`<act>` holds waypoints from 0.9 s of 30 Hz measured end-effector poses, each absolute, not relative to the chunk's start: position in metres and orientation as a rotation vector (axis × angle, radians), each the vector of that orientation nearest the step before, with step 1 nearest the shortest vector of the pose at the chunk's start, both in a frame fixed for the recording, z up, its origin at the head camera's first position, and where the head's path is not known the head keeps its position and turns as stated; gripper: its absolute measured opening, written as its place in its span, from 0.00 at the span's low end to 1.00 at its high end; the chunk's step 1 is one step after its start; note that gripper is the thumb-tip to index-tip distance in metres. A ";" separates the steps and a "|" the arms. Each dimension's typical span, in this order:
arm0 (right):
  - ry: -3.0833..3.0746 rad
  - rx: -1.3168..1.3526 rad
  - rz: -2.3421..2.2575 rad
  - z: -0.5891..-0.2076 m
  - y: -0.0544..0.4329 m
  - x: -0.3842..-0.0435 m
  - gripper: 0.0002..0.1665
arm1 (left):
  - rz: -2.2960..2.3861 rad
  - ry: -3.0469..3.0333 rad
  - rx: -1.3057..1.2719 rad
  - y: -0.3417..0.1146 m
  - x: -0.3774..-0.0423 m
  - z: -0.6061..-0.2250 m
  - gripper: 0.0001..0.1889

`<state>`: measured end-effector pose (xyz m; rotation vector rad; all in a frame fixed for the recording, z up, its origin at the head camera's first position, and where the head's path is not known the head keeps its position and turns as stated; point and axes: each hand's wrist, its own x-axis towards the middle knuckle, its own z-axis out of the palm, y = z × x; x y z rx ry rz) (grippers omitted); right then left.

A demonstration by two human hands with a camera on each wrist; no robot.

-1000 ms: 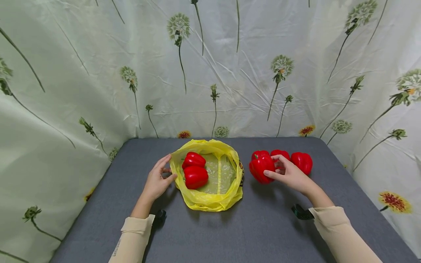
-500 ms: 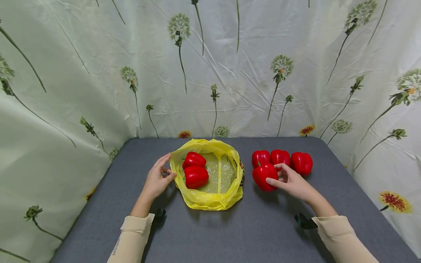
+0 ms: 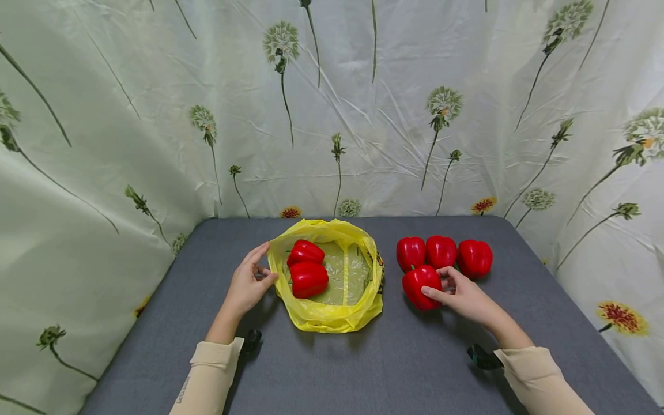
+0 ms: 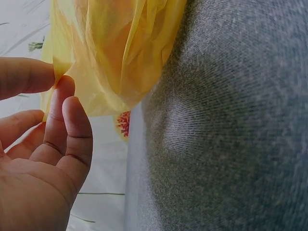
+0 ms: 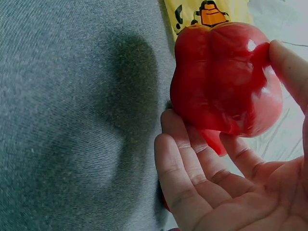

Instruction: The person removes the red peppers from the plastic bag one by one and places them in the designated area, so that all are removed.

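A yellow plastic bag [image 3: 332, 324] stands with its mouth spread wide, and two red bell peppers [image 3: 309, 280] lie inside it. My left hand [image 3: 247, 286] pinches the bag's left rim between thumb and fingers; the left wrist view shows the thin film [image 4: 96, 57] caught there. On the right, my right hand [image 3: 467, 297] holds another red bell pepper [image 3: 421, 287] between thumb and fingertips. That pepper is raised off the table, its shadow falling on the cloth in the right wrist view, where its lobed side [image 5: 224, 79] faces the camera.
Several more red bell peppers [image 3: 441, 252] sit in a row just behind the held one. A grey cloth covers the table [image 3: 373, 369]. Behind it hangs a pale curtain [image 3: 363, 115] with a dandelion print. Dark straps [image 3: 484, 357] show at both wrists.
My right hand has drawn the held pepper towards me and slightly right, away from the row behind it. The left hand and the bag have stayed in place.
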<state>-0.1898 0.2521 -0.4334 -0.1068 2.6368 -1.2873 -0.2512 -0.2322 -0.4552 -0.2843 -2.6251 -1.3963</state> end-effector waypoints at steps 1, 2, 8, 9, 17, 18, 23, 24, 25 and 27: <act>2.636 -0.100 -1.287 -0.434 0.252 -0.190 0.37 | -1.395 -2.627 -0.279 -0.232 -0.251 -0.455 0.42; 2.634 -0.093 -1.286 -0.435 0.253 -0.190 0.37 | -1.392 -2.630 -0.276 -0.232 -0.251 -0.455 0.42; 2.637 -0.035 -1.253 -0.438 0.252 -0.193 0.40 | -1.391 -2.632 -0.269 -0.231 -0.249 -0.455 0.42; 2.642 -0.030 -1.242 -0.439 0.251 -0.193 0.41 | -1.392 -2.632 -0.267 -0.231 -0.249 -0.455 0.42; 2.664 0.001 -1.202 -0.438 0.247 -0.197 0.40 | -1.387 -2.632 -0.255 -0.231 -0.250 -0.456 0.42; 2.665 0.003 -1.198 -0.438 0.246 -0.197 0.40 | -1.388 -2.632 -0.256 -0.231 -0.250 -0.456 0.42; 2.676 0.017 -1.175 -0.440 0.244 -0.200 0.41 | -1.397 -2.624 -0.262 -0.232 -0.250 -0.456 0.42; 2.679 0.021 -1.171 -0.440 0.243 -0.200 0.41 | -1.397 -2.623 -0.263 -0.232 -0.250 -0.457 0.42; 2.681 0.025 -1.169 -0.441 0.243 -0.201 0.41 | -1.397 -2.622 -0.264 -0.232 -0.250 -0.457 0.42; 2.688 0.037 -1.162 -0.441 0.242 -0.201 0.42 | -1.396 -2.620 -0.268 -0.232 -0.250 -0.457 0.42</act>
